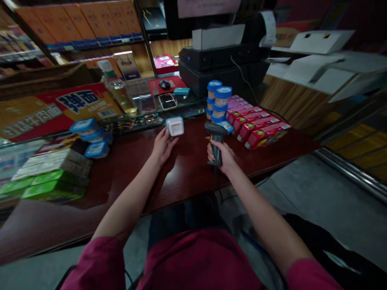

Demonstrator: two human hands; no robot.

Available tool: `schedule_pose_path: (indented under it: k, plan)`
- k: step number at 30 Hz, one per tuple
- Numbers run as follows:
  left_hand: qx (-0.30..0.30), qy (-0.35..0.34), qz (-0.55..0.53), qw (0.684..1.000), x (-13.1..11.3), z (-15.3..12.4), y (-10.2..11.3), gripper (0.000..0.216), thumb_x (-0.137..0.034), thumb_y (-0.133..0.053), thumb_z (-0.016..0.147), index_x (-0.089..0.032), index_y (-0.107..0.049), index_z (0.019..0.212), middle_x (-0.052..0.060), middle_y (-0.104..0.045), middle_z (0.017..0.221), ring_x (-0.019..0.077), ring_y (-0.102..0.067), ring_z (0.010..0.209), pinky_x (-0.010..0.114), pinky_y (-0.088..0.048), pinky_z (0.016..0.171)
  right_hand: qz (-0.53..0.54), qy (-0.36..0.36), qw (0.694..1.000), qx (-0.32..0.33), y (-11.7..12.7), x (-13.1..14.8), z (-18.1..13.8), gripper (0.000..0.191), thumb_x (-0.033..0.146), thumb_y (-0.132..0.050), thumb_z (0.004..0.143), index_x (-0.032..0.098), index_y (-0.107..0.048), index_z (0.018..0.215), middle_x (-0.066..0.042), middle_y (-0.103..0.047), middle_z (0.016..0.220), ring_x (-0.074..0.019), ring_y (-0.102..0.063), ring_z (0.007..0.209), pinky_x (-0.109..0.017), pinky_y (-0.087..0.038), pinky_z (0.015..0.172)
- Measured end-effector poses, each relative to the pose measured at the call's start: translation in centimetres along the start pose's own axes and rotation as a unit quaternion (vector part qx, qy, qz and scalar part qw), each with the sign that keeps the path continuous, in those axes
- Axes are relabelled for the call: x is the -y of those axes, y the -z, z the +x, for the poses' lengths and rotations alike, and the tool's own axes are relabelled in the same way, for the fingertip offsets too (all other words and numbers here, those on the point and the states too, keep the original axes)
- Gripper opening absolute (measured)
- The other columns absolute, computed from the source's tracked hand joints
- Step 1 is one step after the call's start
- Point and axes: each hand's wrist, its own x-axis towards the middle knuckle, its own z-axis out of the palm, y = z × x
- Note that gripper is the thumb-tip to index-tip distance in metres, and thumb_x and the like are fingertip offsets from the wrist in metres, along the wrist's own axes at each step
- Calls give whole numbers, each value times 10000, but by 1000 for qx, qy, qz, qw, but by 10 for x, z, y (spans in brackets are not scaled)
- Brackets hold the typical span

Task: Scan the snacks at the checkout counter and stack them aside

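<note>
Head view (12 o'clock = away from wearer): L hand point(163, 148) has its fingers pinching a small tub point(175, 127) over the tabletop point(187, 171), approx. 10 o'clock of the scanner point(216, 148), near but apart. Tub is tipped on its side: smooth white rounded-sq. base faces the wearer, blue lid turned away twd 11 o'clock; short axis runs base to lid. R hand point(222, 155) has its fingers curled tight round the scanner's handle. Scanner = matte dark-grey plastic, pistol-shaped; handle's long axis runs approx. 12 to 6, nose pts to approx. 9, twd the tub; thin cord hangs at 6. Tabletop is glossy dark-red w/ wood look. At 12-1 o'clock of scanner, stacked tubs point(223, 100) w/ blue lids & see-through sides; at 2, a row of red/pink boxes point(260, 127), oblong, printed.
</note>
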Motion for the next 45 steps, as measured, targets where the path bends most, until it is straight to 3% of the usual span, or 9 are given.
schedule_pose_path:
  k: [3,8,11,14,20,30,40,42,45]
  plan:
    - [-67,21,-92,993,-35,-14,48,264,-122,-502,1076,-216,-746,1109,50,-812,1140,155,-774,1035,386,-622,1070,3,-82,994,78,-41,-20,32,311,326,-749,834,178,-646,1086,81,-560,610,-70,-401,399,-199,-322,376]
    - [-151,-10,-175,973,-76,-20,105,425,-477,-418,1129,-183,-715,1205,121,-803,1151,243,-763,1151,420,-655,1023,22,-232,957,174,-111,-61,78,142,283,-609,953,167,-619,1034,86,-490,581,-60,-323,395,-175,-271,379]
    - [-187,-36,-172,967,-87,-14,128,346,-487,-521,1092,-208,-719,1150,75,-809,1087,219,-761,1154,377,-640,1049,23,-265,941,210,-133,-86,89,126,287,-560,984,176,-602,1026,87,-480,579,-65,-302,396,-174,-269,374]
    - [-178,-39,-149,972,-88,-5,142,244,-449,-608,1044,-233,-713,1088,42,-805,1056,229,-747,1203,415,-614,1102,5,-261,931,255,-138,-101,88,175,326,-632,940,181,-597,1032,78,-514,598,-77,-353,407,-194,-301,366]
    - [-141,-24,-92,985,-78,3,150,324,-538,-656,972,-236,-705,1080,68,-800,1142,283,-686,1321,448,-592,1130,-22,-226,941,250,-139,-105,80,372,405,-761,837,182,-602,1089,82,-565,630,-76,-397,400,-216,-332,351]
    - [-109,-27,-43,993,-76,-2,145,391,-493,-669,955,-302,-695,1295,27,-768,1316,279,-642,1393,422,-590,1125,-38,-212,946,242,-141,-106,77,346,416,-750,838,184,-612,1054,80,-575,613,-71,-410,387,-228,-330,347]
    - [-137,-36,-71,987,-75,2,147,289,-495,-682,961,-240,-708,1095,61,-796,1188,273,-679,1336,425,-579,1141,-39,-211,947,237,-141,-103,76,366,424,-768,824,178,-612,1046,74,-582,617,-76,-410,380,-233,-344,349]
    - [-147,-56,-46,987,-78,-3,143,272,-473,-734,937,-225,-711,1048,63,-798,1139,269,-705,1291,401,-588,1116,-38,-212,948,235,-141,-103,75,396,427,-784,809,175,-613,1062,73,-583,616,-79,-410,381,-230,-342,347]
    - [-188,-149,64,969,-91,-18,136,218,-377,-832,872,-233,-714,986,37,-791,1152,252,-687,1315,358,-564,1122,-38,-214,948,233,-141,-101,74,408,426,-799,802,176,-620,1071,73,-573,613,-84,-410,387,-227,-338,347]
